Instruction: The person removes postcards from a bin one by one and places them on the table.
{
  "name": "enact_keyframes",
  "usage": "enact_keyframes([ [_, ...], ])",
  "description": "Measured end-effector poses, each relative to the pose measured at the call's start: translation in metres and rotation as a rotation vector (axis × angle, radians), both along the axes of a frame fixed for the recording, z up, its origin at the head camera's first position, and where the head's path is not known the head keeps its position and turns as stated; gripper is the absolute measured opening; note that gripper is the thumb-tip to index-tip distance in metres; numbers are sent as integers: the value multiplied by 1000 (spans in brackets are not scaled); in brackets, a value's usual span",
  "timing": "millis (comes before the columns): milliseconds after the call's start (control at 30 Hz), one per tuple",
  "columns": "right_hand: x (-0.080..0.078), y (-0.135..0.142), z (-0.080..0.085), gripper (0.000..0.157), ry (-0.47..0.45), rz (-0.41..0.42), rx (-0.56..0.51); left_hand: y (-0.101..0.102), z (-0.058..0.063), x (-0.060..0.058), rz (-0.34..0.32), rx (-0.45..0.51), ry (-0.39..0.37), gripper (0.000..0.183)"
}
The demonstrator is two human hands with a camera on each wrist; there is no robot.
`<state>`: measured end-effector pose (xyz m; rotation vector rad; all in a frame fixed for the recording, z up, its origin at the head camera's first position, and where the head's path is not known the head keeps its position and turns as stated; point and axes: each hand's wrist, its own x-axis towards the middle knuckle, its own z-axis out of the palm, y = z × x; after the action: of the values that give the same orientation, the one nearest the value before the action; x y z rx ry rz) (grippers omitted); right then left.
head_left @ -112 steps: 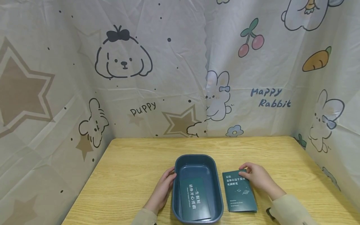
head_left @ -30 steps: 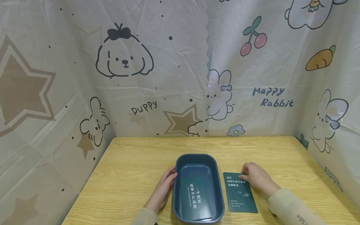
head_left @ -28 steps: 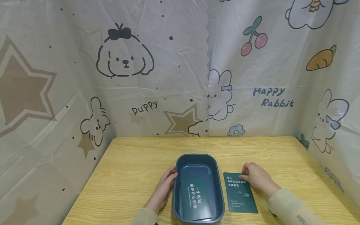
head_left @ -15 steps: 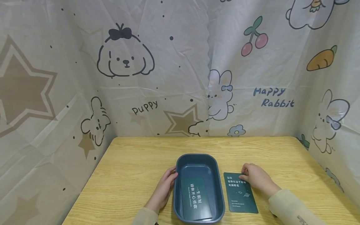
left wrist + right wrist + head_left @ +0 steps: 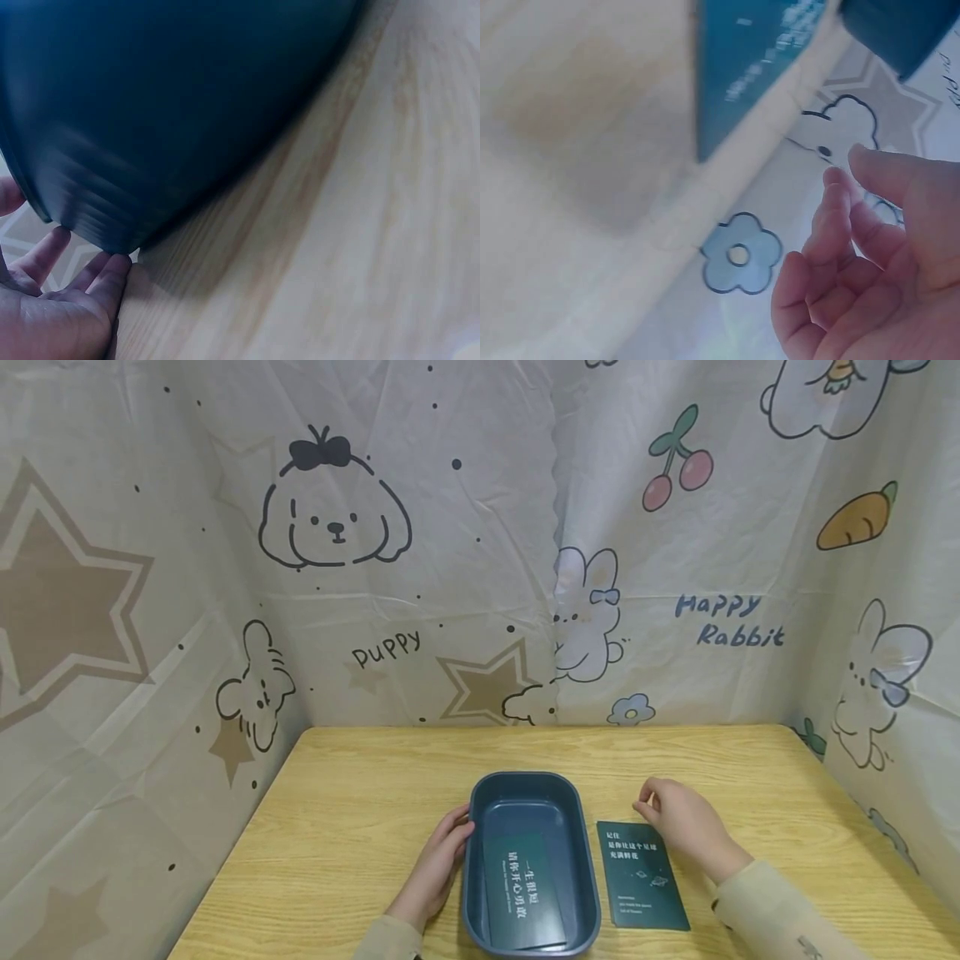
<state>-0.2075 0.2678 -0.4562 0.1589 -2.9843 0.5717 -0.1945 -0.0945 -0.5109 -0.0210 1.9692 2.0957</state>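
My left hand (image 5: 435, 866) is at the left side of a dark blue rectangular tray (image 5: 531, 787), its fairly straight fingertips touching the outer wall and its thumb at the rim. Inside the tray lies a dark green card (image 5: 540, 893) with white lettering turned sideways. Another green card (image 5: 645, 881), printed with white text and small planets, lies flat on the table to the right of the tray; a second edge shows under its lower left corner. Just beyond its top right corner, my right hand (image 5: 686, 822) hovers with loosely bent fingers. In the right wrist view, a gap separates thumb and fingertips, with nothing between them.
The wooden table (image 5: 360, 777) ends at a far edge against a hanging white curtain (image 5: 480, 527) with cartoon prints. More curtain closes off the left and right sides. The tray's wall rises between the two cards.
My right hand has let go of the card's top right corner and moved slightly up and away. The card stays on the table, and the left hand and tray have not moved.
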Motion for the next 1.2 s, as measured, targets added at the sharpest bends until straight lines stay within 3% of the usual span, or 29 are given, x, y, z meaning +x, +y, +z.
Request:
enact_keyframes([
  [667,2,-45,40,10,122,109,-30,0,2,0,9,-20,-15,60],
  [967,-2,-73,42,11,137,166,-40,0,0,-2,10,-18,-19,59],
  [1200,2,-99,34,10,81,207,-40,0,0,-2,4,-18,-13,60],
])
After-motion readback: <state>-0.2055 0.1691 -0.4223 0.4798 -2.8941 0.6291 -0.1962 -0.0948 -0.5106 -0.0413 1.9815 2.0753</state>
